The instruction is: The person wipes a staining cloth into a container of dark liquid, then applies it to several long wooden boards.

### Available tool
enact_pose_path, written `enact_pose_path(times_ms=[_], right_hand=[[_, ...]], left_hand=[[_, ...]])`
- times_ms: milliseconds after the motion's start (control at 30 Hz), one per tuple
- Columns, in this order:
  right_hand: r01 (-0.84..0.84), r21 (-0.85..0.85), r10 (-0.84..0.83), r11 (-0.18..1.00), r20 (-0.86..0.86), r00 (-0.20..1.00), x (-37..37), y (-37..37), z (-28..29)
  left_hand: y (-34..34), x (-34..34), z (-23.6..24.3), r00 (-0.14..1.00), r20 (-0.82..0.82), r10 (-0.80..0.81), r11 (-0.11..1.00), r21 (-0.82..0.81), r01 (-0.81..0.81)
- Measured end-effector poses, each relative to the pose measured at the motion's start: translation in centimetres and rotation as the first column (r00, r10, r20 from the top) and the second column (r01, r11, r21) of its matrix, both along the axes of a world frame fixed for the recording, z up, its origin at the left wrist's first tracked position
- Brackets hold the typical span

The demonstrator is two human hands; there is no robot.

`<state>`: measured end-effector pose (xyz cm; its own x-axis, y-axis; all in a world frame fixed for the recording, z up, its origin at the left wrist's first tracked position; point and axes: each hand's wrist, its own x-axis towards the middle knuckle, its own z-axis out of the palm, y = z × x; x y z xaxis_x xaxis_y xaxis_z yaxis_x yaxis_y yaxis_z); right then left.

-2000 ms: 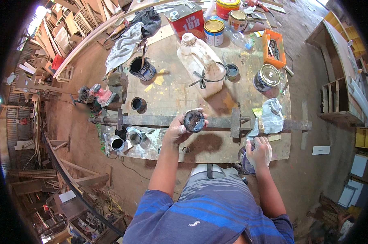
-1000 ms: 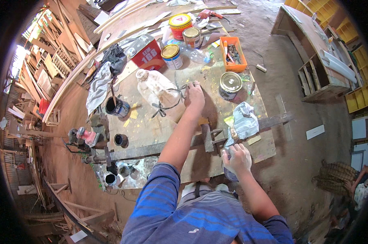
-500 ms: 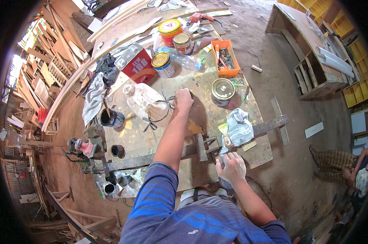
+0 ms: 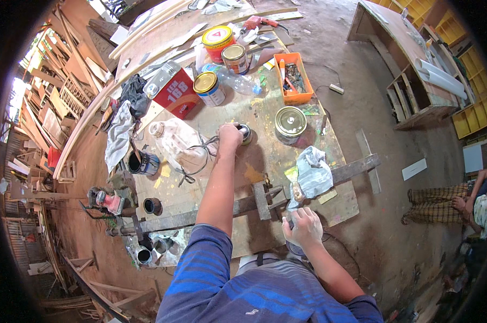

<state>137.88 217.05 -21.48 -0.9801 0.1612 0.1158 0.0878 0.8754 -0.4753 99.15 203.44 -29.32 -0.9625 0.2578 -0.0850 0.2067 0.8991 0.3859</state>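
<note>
My left hand (image 4: 230,134) has its fingers closed on a small dark metal can (image 4: 246,135) on the plywood table (image 4: 335,207), just right of a whitish plastic jug (image 4: 176,144) with black cord tied to it. A large lidded can (image 4: 291,124) stands to the right. My right hand (image 4: 303,226) is at the table's front edge, fingers curled over a purple container (image 4: 296,247) that it mostly hides. A pale rag (image 4: 314,172) lies above that hand, on a long metal clamp bar (image 4: 354,167).
Paint cans (image 4: 144,161), a red tin (image 4: 172,91), an orange box (image 4: 293,76) and a red power tool (image 4: 252,23) occupy the table. A wooden cabinet (image 4: 394,43) stands at right, near another person (image 4: 443,204). Timber (image 4: 65,102) is piled at left.
My left hand moved the small can from near my body to the middle of the table beside the jug. The view has shifted, and my right hand keeps to the front edge.
</note>
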Motion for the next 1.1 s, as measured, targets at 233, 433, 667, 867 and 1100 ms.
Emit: enact_pose_path(times_ms=[233,433,667,867,1100], right_hand=[[-0.012,-0.012,0.013,1.000,0.030,0.999,-0.3,0.0,0.5],[-0.019,-0.009,0.020,1.000,0.046,0.999,-0.3,0.1,0.5],[-0.036,-0.007,0.037,0.999,0.106,0.994,-0.5,0.2,0.5],[-0.044,-0.010,0.045,0.999,0.121,0.992,-0.5,0.0,0.7],[-0.025,0.011,0.025,1.000,0.022,0.999,-0.3,0.0,-0.3]], left_hand=[[0.1,-0.8,-1.6,0.969,0.154,0.193,0.979,0.037,-0.201],[0.6,-3.9,-1.0,0.865,0.457,0.207,0.973,-0.186,-0.134],[1.3,-2.3,-0.1,0.908,0.365,0.208,0.976,-0.140,-0.167],[1.1,-0.1,-1.8,0.897,0.249,0.365,0.913,0.094,-0.398],[1.7,-0.3,-0.8,0.849,0.366,0.382,0.889,0.108,-0.446]])
